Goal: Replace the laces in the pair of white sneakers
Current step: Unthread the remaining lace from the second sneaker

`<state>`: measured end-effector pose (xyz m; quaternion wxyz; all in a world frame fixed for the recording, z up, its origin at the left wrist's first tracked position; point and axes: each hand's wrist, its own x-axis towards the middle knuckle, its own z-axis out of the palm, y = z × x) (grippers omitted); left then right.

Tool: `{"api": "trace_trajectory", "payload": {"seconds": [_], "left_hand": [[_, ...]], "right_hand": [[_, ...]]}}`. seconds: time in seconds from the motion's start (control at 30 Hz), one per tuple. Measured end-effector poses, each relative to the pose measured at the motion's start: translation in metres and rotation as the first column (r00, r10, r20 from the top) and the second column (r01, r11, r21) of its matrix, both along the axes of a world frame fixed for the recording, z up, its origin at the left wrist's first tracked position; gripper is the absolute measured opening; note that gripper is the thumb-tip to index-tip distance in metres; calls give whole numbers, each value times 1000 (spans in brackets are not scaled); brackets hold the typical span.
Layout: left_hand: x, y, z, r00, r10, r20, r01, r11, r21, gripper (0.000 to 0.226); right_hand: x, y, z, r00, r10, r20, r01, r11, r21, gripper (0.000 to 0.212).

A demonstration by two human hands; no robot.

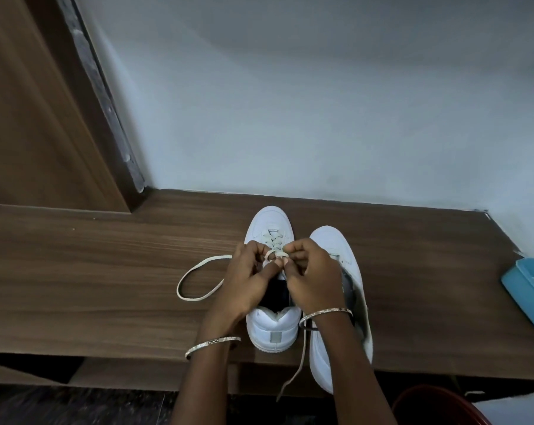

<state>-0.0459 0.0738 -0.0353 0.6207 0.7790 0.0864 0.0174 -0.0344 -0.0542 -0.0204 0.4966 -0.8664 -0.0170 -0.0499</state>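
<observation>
Lace (277, 255) is being pinched by left hand (247, 280) and right hand (311, 271), fingers curled tight, over left sneaker (273, 329), mid-counter (106, 271). Likely light, limp, slippery; best gripped near its tip.

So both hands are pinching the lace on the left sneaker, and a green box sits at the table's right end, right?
Not quite: the box is blue, not green, as the head view shows. The rest holds: left hand and right hand pinch the lace on the left sneaker.
</observation>
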Motion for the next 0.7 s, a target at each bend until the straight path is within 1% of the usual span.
{"api": "trace_trajectory", "payload": {"seconds": [0.03, 0.07, 0.1, 0.17, 0.2, 0.23, 0.3, 0.33, 0.37, 0.4, 0.43, 0.47, 0.53, 0.63, 0.7], "left_hand": [[-1, 0, -1, 999, -2, 53, -1, 998, 62, 11], [-2, 0, -1, 997, 5, 81, -11, 998, 69, 11], [-4, 1, 1, 996, 11, 87, -15, 999, 38, 13], [-6, 3, 4, 999, 26, 26, -23, 993, -115, 25], [-5, 4, 6, 999, 37, -5, -37, 977, -212, 32], [-5, 5, 9, 998, 59, -13, -60, 941, -332, 32], [-5, 12, 13, 989, 147, 3, -123, 834, -538, 18], [-5, 18, 14, 981, 195, 1, -150, 756, -637, 9], [-6, 23, 18, 971, 238, -11, -171, 663, -729, 13], [-5, 31, 15, 959, 282, -21, -187, 579, -794, 23], [-5, 37, 16, 950, 309, -40, -203, 517, -832, 29], [-4, 43, 14, 939, 337, -64, -233, 490, -840, 32], [-3, 51, 8, 910, 393, -129, -319, 467, -825, 32], [-1, 63, 1, 833, 496, -245, -493, 465, -736, 29], [1, 70, -5, 772, 553, -313, -586, 429, -688, 29]], "right_hand": [[0, -2, 1, 999, 38, -2, -38, 999, -2, 15], [0, -3, 2, 998, 57, 5, -57, 998, -18, 14], [1, -3, 1, 998, 56, 15, -55, 998, -37, 12], [1, -3, -1, 999, 20, 34, -18, 999, -50, 9], [0, -2, -1, 999, -8, 40, 10, 999, -49, 8], [1, -1, -2, 998, -42, 46, 43, 998, -42, 6], [2, -2, -3, 992, -112, 57, 112, 994, 7, 5], [3, -2, -3, 987, -148, 55, 145, 988, 57, 5], [5, -3, -4, 982, -185, 44, 179, 976, 120, 6], [6, -4, -3, 975, -223, 26, 213, 955, 206, 6], [8, -6, -1, 967, -255, 2, 242, 921, 304, 7], [10, -10, 1, 960, -279, -22, 266, 883, 386, 8], [14, -20, 9, 951, -305, -58, 295, 830, 473, 7], [17, -36, 19, 952, -276, -131, 300, 758, 580, 12], [16, -44, 26, 948, -262, -181, 314, 669, 674, 17]]}}
